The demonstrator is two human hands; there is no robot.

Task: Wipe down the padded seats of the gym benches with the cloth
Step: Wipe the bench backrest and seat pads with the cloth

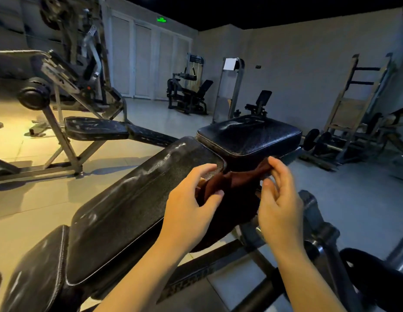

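Cloth: dark reddish-brown soft cloth (235,188), bunched and stretched between both hands, just over the gap where two pads of the near bench meet.
Left hand: left hand (191,206) pinching the cloth's left end, thumb and fingers curled onto the fabric, index finger reaching toward the pad corner.
Right hand: right hand (278,199) pinching the cloth's upper right edge between fingertips, remaining fingers loosely bent.
Near bench, long pad: long black textured vinyl back pad (133,206), streaked with a pale sheen that could be moisture or glare; cannot tell which.
Near bench, seat pad: square black padded vinyl seat (250,137), glossy on top, just beyond the cloth and apart from it.
Far bench: second black padded bench on a grey metal frame (94,128), well apart to the left, surface mottled with pale marks.
Progress: judged mid-task; cloth off the padding, seemingly being refolded or spread rather than rubbed. Unclear which pads are already wiped. Far bench looks likely to remain.
Cloth orientation: long axis running left to right across the view, rising slightly toward the right hand, crosswise to the bench.
Bench orientation: long axis from lower left up to the square seat at upper right, away from the person.
Next need: judged to want the cloth flattened onto a pad before a stroke along its length.
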